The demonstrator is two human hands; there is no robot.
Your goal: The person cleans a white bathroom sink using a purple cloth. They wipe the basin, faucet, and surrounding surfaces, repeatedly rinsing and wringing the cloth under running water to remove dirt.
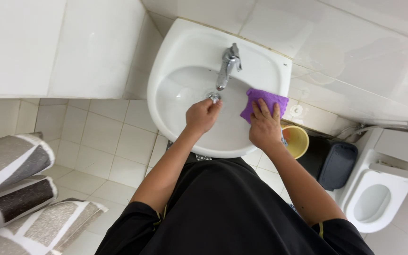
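- Purple cleaning cloth (264,102), soft and slightly fuzzy, bunched into a rough rectangle with its left edge folded under.
- Draped over the right inner slope of a white ceramic washbasin (175,52), reaching up onto the rim, just right of the tap.
- Pressed flat under the right hand (264,126): fingers spread and laid along the cloth, not curled round it, palm toward the near rim.
- Left hand (201,115) down in the bowl, fingers curled shut in a pinch around the small chrome drain plug (214,97) at the bottom.
- Chrome mixer tap (227,66) upright at the back of the basin, spout pointing down at the drain, lever on top.
- Both bare forearms reaching from a black short-sleeved top, hands near each other, not touching.
- Yellow plastic bucket (297,140) on the floor just right of the basin, partly hidden by the right wrist.
- Dark grey lidded bin (338,165) beside the bucket, then a white toilet (376,200) with its seat up, further right.
- Grey and white patterned rolls (15,189) stacked at the lower left, over a pale tiled floor (109,141).
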